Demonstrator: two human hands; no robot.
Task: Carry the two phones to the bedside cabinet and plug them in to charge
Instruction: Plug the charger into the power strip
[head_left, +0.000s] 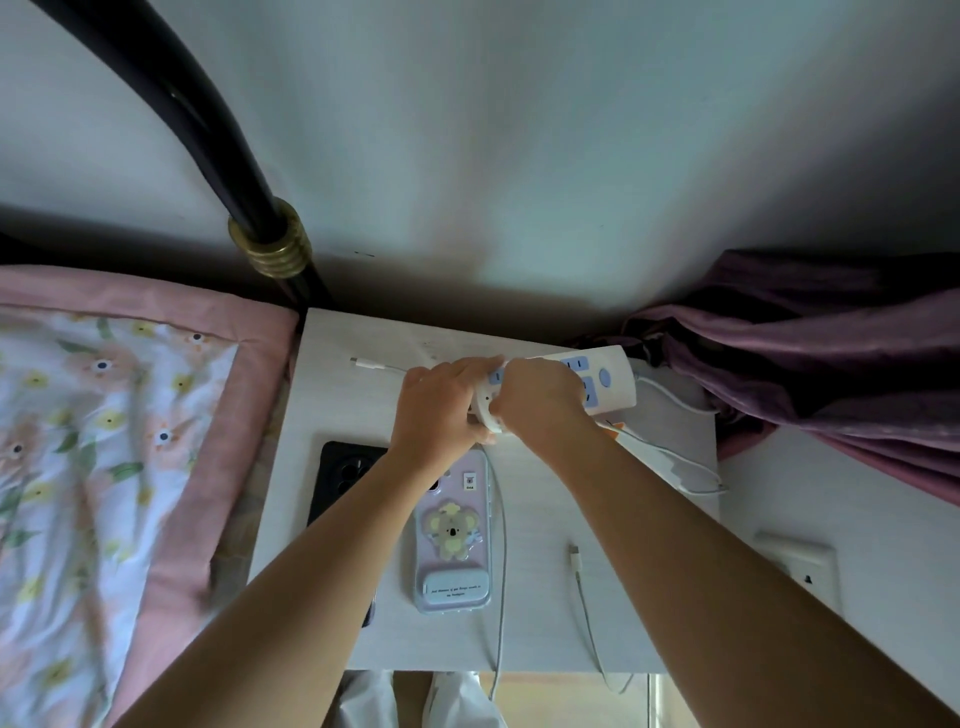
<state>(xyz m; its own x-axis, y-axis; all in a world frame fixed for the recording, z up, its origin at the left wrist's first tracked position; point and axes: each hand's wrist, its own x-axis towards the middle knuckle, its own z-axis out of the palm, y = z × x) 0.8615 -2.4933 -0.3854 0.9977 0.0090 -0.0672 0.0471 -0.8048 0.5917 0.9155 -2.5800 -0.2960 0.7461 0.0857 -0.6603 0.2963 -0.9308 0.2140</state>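
Both phones lie flat on the surface (545, 597) — black phone (345, 467) left, koala-case phone (453, 535) right, long axes running toward the person. Left hand (441, 410) and right hand (540, 400) hold the power strip (605, 376) just beyond them — the Lightning plug (573, 552) lies nearer the right hand.

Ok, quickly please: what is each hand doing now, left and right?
Left hand: grips the near end of the power strip.
Right hand: fingers curled on the power strip; what it pinches is hidden.

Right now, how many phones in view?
2. Black phone lies on the cabinet at left, partly under the left forearm; koala phone lies beside it, centre.
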